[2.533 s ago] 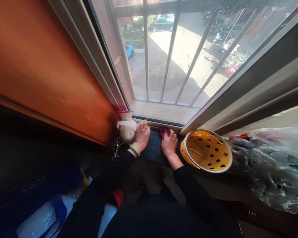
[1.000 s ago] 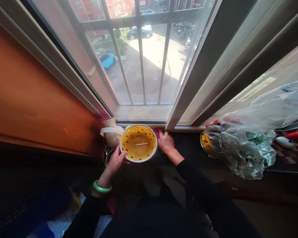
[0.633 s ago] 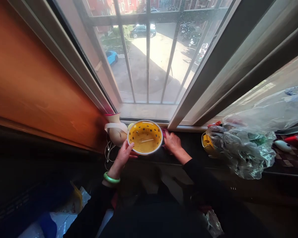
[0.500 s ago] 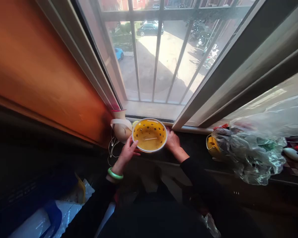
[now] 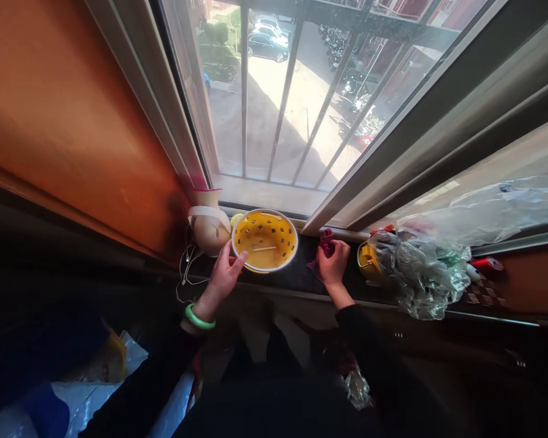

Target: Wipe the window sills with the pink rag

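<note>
A yellow plastic basket (image 5: pixel 263 257) with a white rim and rows of small holes stands on the dark windowsill, a thin pale stick lying on its bottom. My left hand (image 5: pixel 223 275), with a green bangle at the wrist, grips the basket's left side, thumb at the rim. Right of the basket, apart from it, my right hand (image 5: pixel 333 261) is closed around a crumpled dark red cloth (image 5: pixel 326 238) on the sill. Part of the cloth is hidden by the fingers. Beside the basket's left edge sits a beige rounded object (image 5: pixel 206 234) with a white band.
A white cable (image 5: pixel 182 274) hangs by the beige object. To the right stand a yellow container (image 5: pixel 369 263) and crumpled clear plastic bags (image 5: pixel 420 267), with a red can-like item (image 5: pixel 488 264) beyond. A barred window (image 5: pixel 274 121) rises behind the sill; an orange panel (image 5: pixel 73 109) borders the left.
My right hand has left the basket's right side and moved right, now showing the dark red cloth in its grip. My left hand stays at the basket. The view has shifted to the right.
</note>
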{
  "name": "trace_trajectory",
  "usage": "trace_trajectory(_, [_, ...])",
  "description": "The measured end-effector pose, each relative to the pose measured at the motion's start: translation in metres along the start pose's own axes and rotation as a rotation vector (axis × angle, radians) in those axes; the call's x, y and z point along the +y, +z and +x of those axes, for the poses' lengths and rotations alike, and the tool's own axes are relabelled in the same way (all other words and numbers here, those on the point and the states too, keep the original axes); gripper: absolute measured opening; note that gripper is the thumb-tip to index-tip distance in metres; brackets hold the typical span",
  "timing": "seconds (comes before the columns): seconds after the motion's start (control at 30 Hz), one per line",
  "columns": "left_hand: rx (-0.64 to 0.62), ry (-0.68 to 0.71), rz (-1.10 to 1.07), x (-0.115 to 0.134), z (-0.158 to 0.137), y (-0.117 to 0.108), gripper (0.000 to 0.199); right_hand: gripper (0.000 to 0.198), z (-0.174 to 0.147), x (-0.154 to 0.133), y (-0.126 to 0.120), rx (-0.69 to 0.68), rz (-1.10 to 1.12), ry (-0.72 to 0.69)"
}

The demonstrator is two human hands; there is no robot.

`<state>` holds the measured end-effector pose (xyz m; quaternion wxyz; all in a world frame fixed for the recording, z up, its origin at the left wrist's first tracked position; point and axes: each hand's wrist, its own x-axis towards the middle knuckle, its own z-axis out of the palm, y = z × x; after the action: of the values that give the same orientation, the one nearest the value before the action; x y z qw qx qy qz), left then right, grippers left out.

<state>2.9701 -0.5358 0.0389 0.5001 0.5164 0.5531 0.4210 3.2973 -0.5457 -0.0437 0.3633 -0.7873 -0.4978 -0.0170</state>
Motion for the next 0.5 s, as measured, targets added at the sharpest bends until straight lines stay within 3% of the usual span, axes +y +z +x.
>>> trace_trajectory(0.1, [0.003, 0.020, 0.033, 0.002, 0.001, 0.005, 0.065, 0.021, 0.005, -0.034, 0.036, -0.062, -0.025, 0.092])
trace_trajectory(0.17, [-0.001, 0.019, 0.040, 0.004, 0.000, 0.007, 0.067, 0.025, 0.003, -0.048, 0.048, -0.127, -0.033, 0.030])
trace_trajectory(0.3, [0.022, -0.005, 0.063, 0.008, -0.001, 0.007, 0.071, 0.031, 0.002, -0.024, 0.029, -0.293, -0.007, -0.236])
trace_trajectory(0.4, [0.069, -0.018, 0.072, 0.012, -0.003, 0.007, 0.072, 0.033, 0.009, 0.007, 0.009, -0.222, -0.064, -0.152])
trace_trajectory(0.5, [0.102, -0.021, 0.092, 0.016, -0.006, 0.011, 0.071, 0.031, 0.010, 0.002, 0.012, -0.142, -0.088, -0.022])
